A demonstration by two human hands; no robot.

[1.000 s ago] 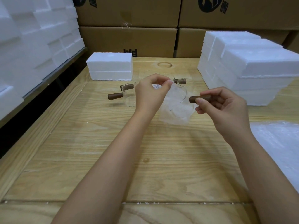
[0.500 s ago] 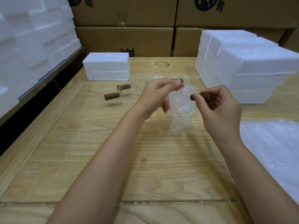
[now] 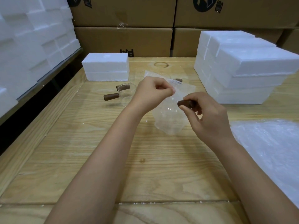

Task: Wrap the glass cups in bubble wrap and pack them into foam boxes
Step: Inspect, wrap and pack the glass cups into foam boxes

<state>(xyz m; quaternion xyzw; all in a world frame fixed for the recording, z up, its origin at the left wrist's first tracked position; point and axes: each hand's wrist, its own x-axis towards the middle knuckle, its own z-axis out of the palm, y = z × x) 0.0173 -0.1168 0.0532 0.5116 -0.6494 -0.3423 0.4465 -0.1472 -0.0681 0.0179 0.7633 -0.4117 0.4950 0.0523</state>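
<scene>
A glass cup [image 3: 169, 117] with a brown wooden handle [image 3: 186, 103] is held above the wooden table [image 3: 97, 151], partly covered by a sheet of bubble wrap [image 3: 182, 92]. My right hand [image 3: 208, 115] grips the handle. My left hand [image 3: 153, 92] pinches the upper edge of the bubble wrap beside the cup's rim. More glass cups with brown handles [image 3: 124, 92] stand on the table behind my left hand; another handle [image 3: 178, 80] shows behind the wrap. A closed white foam box [image 3: 106, 67] sits at the back left of the table.
A stack of white foam boxes [image 3: 246, 67] fills the back right. Loose bubble wrap sheets [image 3: 271, 152] lie at the right edge. Foam blocks [image 3: 29, 42] are piled on the left, with cardboard cartons [image 3: 126, 39] behind the table.
My left hand has pulled the bubble wrap up and over the cup's rim. My right hand, still on the handle, has dropped slightly and turned the cup.
</scene>
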